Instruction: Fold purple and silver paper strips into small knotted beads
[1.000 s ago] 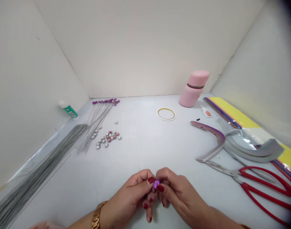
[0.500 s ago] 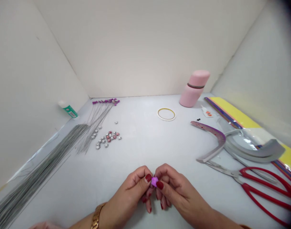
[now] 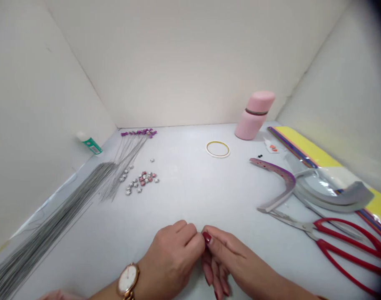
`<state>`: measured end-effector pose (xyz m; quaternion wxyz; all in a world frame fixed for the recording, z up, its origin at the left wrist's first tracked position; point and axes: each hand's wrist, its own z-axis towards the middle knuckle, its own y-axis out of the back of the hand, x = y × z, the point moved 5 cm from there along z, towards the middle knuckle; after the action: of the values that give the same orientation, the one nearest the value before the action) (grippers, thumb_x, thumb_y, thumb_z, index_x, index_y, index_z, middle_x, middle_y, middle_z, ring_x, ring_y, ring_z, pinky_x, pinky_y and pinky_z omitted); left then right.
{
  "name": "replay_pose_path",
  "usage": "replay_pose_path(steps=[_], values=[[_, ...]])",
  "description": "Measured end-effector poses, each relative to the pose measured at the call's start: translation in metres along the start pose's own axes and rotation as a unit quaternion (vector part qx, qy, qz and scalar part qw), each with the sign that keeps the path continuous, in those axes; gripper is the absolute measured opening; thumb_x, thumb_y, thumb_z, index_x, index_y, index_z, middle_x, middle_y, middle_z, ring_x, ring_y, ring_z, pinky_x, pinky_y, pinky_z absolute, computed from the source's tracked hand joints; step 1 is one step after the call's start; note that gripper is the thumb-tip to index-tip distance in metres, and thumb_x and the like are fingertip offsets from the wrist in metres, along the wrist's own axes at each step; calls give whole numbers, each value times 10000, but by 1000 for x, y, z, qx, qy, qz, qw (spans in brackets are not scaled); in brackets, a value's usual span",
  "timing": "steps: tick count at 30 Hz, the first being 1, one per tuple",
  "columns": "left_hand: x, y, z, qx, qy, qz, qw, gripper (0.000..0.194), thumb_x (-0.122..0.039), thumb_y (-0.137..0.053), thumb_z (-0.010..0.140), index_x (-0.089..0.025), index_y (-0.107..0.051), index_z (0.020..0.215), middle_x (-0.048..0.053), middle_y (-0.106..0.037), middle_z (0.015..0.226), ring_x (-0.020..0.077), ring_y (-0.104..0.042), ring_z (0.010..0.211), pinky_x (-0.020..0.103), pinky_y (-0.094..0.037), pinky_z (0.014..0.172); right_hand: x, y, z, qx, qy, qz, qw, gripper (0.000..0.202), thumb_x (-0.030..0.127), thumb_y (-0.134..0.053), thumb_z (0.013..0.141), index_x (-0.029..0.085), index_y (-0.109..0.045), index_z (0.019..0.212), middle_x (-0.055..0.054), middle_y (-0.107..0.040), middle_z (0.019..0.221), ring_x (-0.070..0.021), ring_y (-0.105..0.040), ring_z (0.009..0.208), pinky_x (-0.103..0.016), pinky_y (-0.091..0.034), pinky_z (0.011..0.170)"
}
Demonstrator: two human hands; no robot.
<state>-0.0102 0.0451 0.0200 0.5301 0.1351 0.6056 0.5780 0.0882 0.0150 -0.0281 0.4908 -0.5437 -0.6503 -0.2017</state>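
My left hand [image 3: 177,256] is turned back-up with its fingers curled closed, a watch [image 3: 128,278] on its wrist. Touching it from the right is my right hand [image 3: 223,256], closed in a pinch, thumb against forefinger, with the other fingers hanging loosely below. The small purple paper star seen between both sets of fingertips a moment ago is hidden behind the knuckles now. To the left lie several silver and pink paper stars [image 3: 143,179] in a loose cluster. Behind them, purple stars [image 3: 138,133] top a row of thin wire stems.
A thick bundle of grey wires [image 3: 62,212] runs along the left, near a green-and-white tube [image 3: 92,145]. At right are red-handled scissors [image 3: 309,228], curled paper strips [image 3: 287,179] and a yellow sheet pack [image 3: 302,141]. Farther back: a tape roll [image 3: 217,155], pink bottle [image 3: 254,116], glue bottle [image 3: 271,146].
My left hand has rolled over so its back and the watch face show. It now covers the purple star. My right hand stays pinched and has shifted slightly.
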Motion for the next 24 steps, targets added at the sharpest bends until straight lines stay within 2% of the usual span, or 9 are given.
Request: replay_pose_path(steps=[3, 6, 9, 13, 19, 24], values=[[3, -2, 0, 16, 77, -114, 990, 192, -126, -351, 850, -187, -451, 698, 28, -524, 650, 142, -431, 580, 238, -311, 547, 1, 0, -1, -10, 8, -10, 1000, 368, 495, -293, 872, 175, -402, 727, 50, -513, 499, -40, -465, 326, -115, -304, 320], [7, -7, 0, 33, 183, -308, 933, 240, -227, -277, 902, -183, -436, 728, 17, -521, 665, 131, -460, 614, 226, -352, 602, 2, -2, 0, 8, -12, 23, 1000, 355, 492, -301, 866, 179, -402, 734, 53, -507, 475, -43, -448, 309, -115, -286, 304], [9, -10, 1, 47, 224, -414, 881, 264, -324, -304, 896, -178, -426, 714, -12, -458, 635, 119, -418, 596, 221, -348, 587, 2, -4, -1, 29, -56, 65, 996, 371, 523, -305, 839, 184, -396, 719, 50, -505, 444, -46, -430, 286, -113, -276, 284], [12, -13, 1, 63, 238, -466, 850, 270, -371, -337, 880, -172, -427, 720, -29, -417, 616, 110, -382, 577, 218, -326, 565, 3, -5, -2, 29, -69, 92, 993, 369, 510, -296, 837, 178, -409, 724, 55, -489, 419, -37, -394, 264, -105, -250, 275], [15, -18, -2, 58, 249, -499, 828, 276, -386, -365, 872, -166, -453, 730, -24, -459, 600, 109, -418, 561, 221, -332, 551, 4, -6, -1, 30, -63, 97, 993, 371, 494, -293, 846, 171, -432, 728, 51, -496, 416, -37, -398, 259, -106, -262, 275], [18, -19, -2, 26, 268, -524, 808, 258, -379, -400, 864, -163, -456, 732, -24, -491, 578, 104, -449, 535, 216, -338, 526, 3, -4, 1, 11, -29, 108, 994, 377, 524, -342, 832, 173, -422, 722, 42, -518, 446, -48, -430, 277, -120, -263, 284]])
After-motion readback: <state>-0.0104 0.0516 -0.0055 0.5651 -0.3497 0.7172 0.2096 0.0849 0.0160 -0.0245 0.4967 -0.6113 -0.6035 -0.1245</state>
